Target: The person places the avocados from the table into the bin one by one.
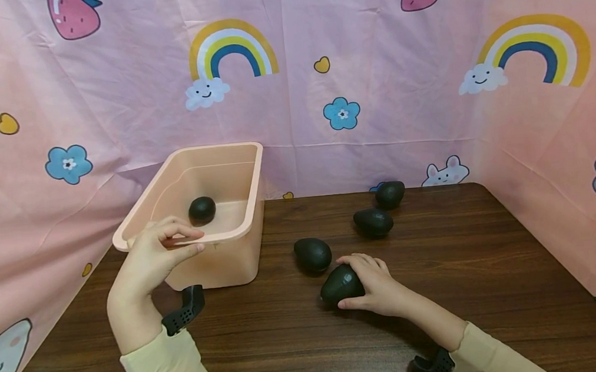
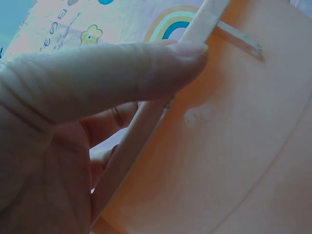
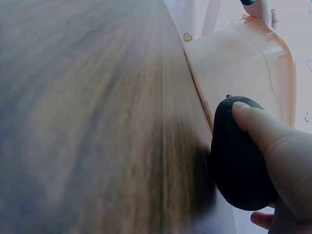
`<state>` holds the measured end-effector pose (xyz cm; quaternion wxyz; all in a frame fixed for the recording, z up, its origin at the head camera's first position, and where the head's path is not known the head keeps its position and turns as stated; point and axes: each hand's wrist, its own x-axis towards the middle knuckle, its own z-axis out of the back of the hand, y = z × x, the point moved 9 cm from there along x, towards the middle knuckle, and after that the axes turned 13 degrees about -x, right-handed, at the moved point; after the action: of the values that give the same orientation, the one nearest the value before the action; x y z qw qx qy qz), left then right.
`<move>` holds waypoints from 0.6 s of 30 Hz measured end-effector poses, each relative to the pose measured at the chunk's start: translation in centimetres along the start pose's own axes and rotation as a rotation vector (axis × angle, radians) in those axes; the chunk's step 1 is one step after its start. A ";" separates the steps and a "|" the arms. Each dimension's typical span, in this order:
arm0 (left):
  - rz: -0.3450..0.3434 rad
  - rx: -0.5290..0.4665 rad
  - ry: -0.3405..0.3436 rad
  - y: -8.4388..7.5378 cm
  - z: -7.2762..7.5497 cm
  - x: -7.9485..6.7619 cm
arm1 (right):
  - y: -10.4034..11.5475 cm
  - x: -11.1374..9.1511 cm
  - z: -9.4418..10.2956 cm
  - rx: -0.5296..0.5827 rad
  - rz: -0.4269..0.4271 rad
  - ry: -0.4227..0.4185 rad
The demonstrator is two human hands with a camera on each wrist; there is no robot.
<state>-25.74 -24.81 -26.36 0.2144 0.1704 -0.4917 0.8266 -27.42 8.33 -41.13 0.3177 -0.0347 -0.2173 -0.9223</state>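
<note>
My left hand [image 1: 150,258] pinches the near rim of a peach plastic bin [image 1: 240,256], thumb outside and fingers over the inner side. The left wrist view shows the thumb [image 2: 146,68] lying across that rim. Inside the bin lies one dark green avocado [image 1: 202,211]. At the centre right of the table, my right hand [image 1: 378,285] grips another avocado [image 1: 341,284] from its right side, thumb at the near side and fingers over the far side. In the right wrist view this avocado [image 3: 241,156] is close over the wood, its stem end toward the bin.
Three more avocados rest on the brown wooden table [image 1: 290,340]: one [image 1: 313,255] just behind the held one, another [image 1: 373,222] farther back, and the last [image 1: 390,194] near the back edge. A patterned pink cloth [image 1: 291,110] hangs behind and along both sides.
</note>
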 end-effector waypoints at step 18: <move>-0.024 0.021 -0.007 -0.1 0.0 -0.2 | 0.5 0.0 -0.1 -0.002 0.071 -0.032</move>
<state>-25.54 -24.83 -26.36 0.2206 0.1816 -0.4818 0.8284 -27.10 7.89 -41.01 0.3465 -0.0574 -0.2200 -0.9101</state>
